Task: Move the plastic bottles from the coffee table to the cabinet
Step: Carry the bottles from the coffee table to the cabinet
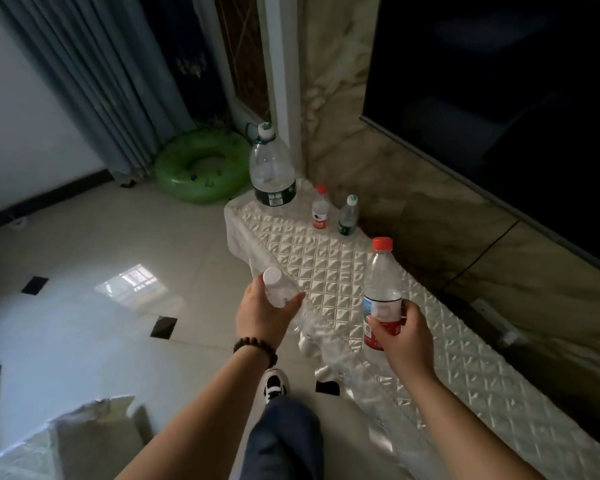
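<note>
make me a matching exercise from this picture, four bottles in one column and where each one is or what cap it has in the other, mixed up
Bottles
1. large jug
2. small red-label bottle
3. clear bottle with white cap
4. tall red-capped bottle

Places
A. held in the right hand
B. at the far end of the cabinet, dark label round its base
C. held in the left hand
D. standing on the cabinet beside a small green-label bottle

Pairs: 1-B, 2-D, 3-C, 4-A
</note>
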